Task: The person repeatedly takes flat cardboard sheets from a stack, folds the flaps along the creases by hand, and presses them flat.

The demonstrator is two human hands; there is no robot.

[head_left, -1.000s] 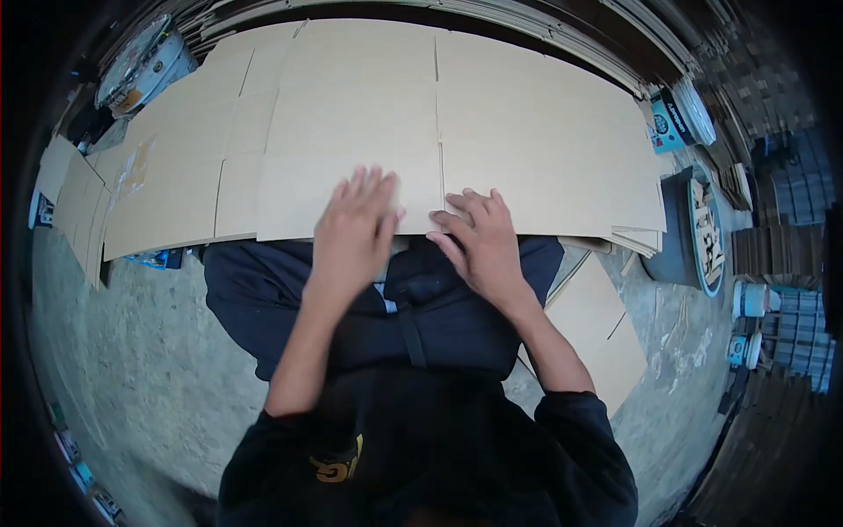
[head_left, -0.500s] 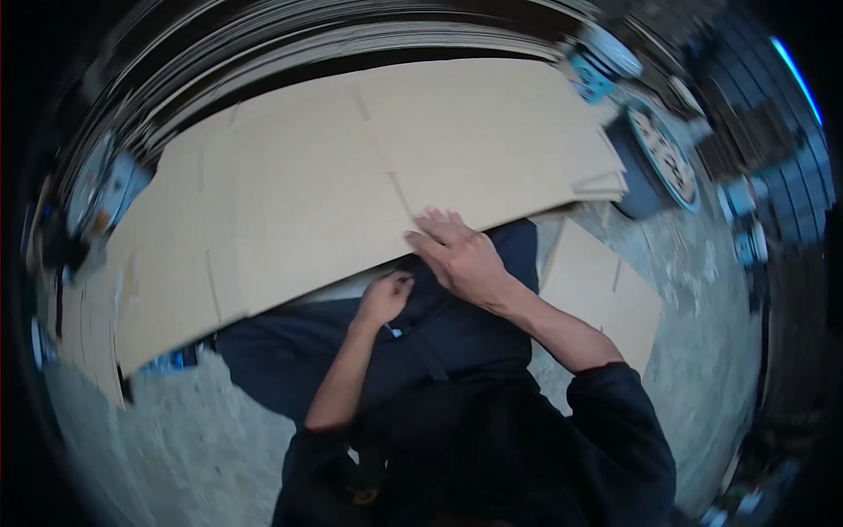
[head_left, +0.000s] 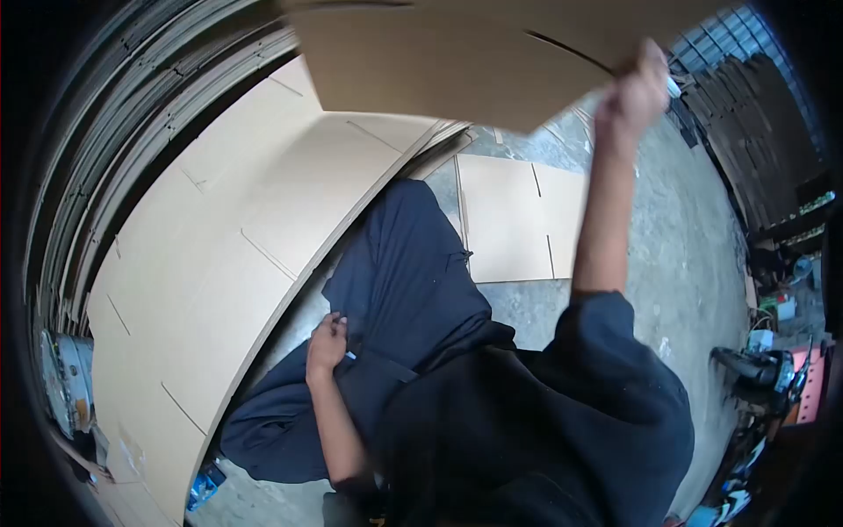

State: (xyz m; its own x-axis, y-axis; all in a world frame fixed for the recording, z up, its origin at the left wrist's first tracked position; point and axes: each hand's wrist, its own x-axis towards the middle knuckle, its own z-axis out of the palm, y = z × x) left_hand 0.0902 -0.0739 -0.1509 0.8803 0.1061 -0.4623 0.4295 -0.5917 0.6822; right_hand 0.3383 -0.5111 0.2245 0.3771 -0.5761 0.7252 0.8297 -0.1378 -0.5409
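My right hand (head_left: 634,95) is raised at the upper right, its fingers closed on the edge of a slotted cardboard sheet (head_left: 439,66). That sheet is lifted and tilted, and the top of the view cuts it off. Below it lies a stack of large flat cardboard sheets (head_left: 255,202) with slots, running diagonally beside my legs. My left hand (head_left: 327,347) rests low over my lap with curled fingers; whatever they hold is hidden. A small pale blue-white thing (head_left: 350,355) shows beside that hand.
More cardboard (head_left: 518,220) lies on the concrete floor (head_left: 676,263) to the right. Tall cardboard stacks (head_left: 114,114) rise at the left. A bucket (head_left: 68,378) stands at the left edge, near another person's hand (head_left: 97,470). A motorbike (head_left: 760,369) is at the far right.
My right hand has gone from lying on the stack to lifting a cardboard sheet up and right. My left hand has drawn back over my lap. The view has turned right.
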